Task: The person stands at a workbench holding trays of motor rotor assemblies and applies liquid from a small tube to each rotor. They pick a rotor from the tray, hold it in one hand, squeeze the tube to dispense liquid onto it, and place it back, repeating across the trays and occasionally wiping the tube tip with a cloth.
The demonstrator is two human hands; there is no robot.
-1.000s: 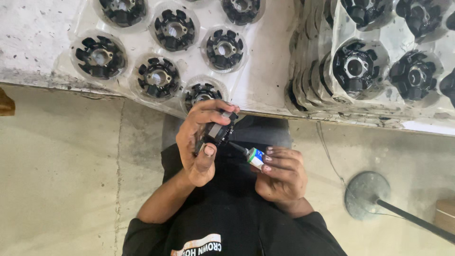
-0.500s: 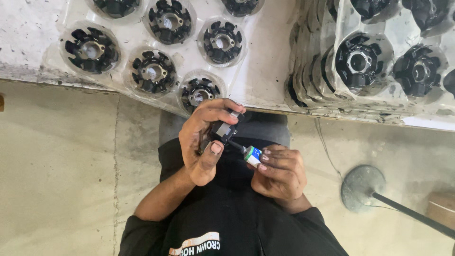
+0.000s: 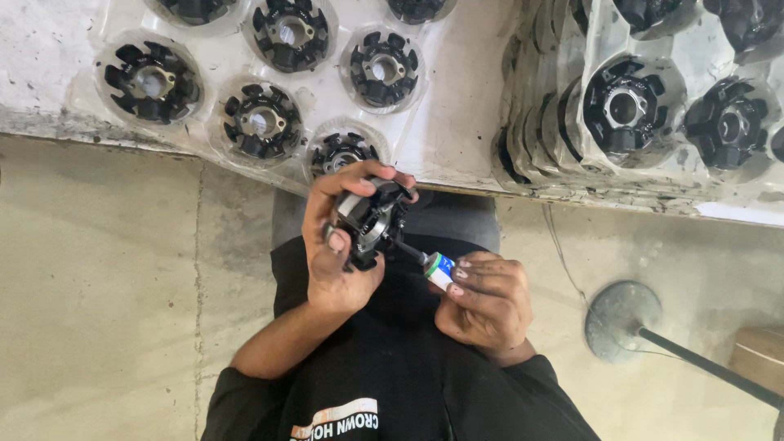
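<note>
Both hands have dropped slightly toward the chest. Left hand (image 3: 339,253) grips a black stator (image 3: 371,222), fingers wrapped round its rim, below the bench (image 3: 457,139) edge. Right hand (image 3: 486,298) pinches a small bottle (image 3: 438,268), nozzle angled up-left into the stator. Concrete floor (image 3: 98,286) beneath.

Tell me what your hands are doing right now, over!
Left hand grips round black metal part. Right hand holds small bottle, nozzle touching the part. Nothing between them.
</note>
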